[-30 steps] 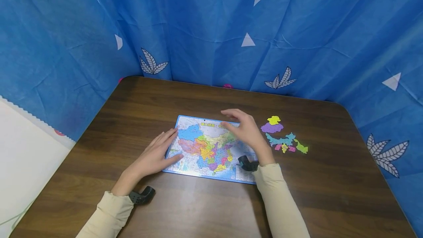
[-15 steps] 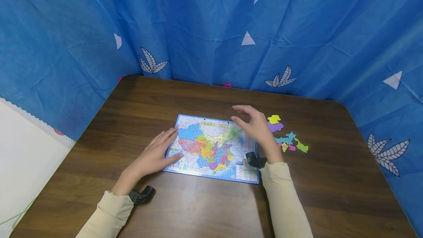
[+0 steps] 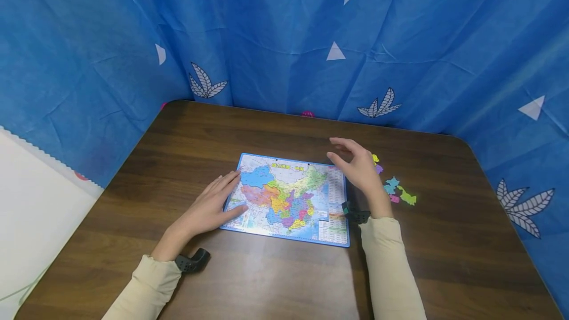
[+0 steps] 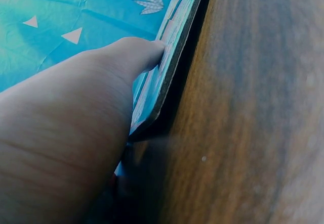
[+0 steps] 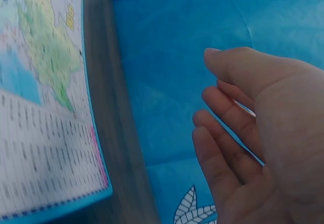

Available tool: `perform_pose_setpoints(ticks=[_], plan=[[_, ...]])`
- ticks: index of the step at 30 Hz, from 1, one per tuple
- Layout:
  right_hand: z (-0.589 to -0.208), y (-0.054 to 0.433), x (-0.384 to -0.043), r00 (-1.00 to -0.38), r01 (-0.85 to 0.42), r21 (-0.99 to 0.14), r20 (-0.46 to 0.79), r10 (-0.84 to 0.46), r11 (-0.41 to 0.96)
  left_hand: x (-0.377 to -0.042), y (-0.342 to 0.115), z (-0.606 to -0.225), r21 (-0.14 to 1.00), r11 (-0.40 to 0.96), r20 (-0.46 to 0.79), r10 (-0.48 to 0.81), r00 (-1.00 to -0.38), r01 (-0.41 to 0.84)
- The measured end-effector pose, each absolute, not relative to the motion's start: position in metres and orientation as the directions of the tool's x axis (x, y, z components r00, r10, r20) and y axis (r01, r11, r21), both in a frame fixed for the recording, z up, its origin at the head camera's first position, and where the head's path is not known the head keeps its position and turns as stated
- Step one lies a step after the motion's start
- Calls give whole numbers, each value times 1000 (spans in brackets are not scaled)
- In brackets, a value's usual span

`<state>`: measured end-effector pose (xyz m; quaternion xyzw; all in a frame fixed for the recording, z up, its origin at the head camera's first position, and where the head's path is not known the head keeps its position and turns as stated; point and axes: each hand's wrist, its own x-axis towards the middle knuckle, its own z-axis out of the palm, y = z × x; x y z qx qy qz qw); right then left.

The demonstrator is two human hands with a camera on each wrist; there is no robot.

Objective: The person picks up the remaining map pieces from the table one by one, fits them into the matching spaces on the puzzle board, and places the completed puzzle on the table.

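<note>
A map puzzle board (image 3: pixel 336 233) with a blue border lies on the table, its coloured pieces forming a map of China. My left hand (image 3: pixel 211 206) rests at its left edge with fingers extended; in the left wrist view the thumb (image 4: pixel 139 54) touches the board's surface near the edge. Beyond the board's upper right corner hovers my right hand (image 3: pixel 359 167), fingers bent a little and apart from the thumb, with nothing between them. Partly hidden behind that hand are loose puzzle pieces: a green one (image 3: pixel 407 196), a teal one (image 3: pixel 392 184), a magenta one (image 3: pixel 394 199), plus purple and yellow.
The brown wooden table (image 3: pixel 266 280) extends around the board on all sides. Blue curtain (image 3: pixel 275 38) with white triangles and leaves hangs along its far and side edges. A white surface (image 3: pixel 35 221) is at the left. Each wrist wears a black camera (image 3: pixel 193 260).
My right hand has moved right and slightly away from me, off the board, uncovering its right side and covering more of the loose pieces. The left hand stays on the left edge.
</note>
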<state>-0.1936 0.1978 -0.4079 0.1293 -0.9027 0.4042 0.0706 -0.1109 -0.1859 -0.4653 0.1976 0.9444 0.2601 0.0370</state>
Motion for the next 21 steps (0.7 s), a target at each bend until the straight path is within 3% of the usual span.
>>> perform_pose_setpoints(ticks=[21], plan=[[-413, 236, -195, -973, -179, -686, 229, -25, 705, -111, -186, -466, 514, 780, 43, 392, -919, 356]])
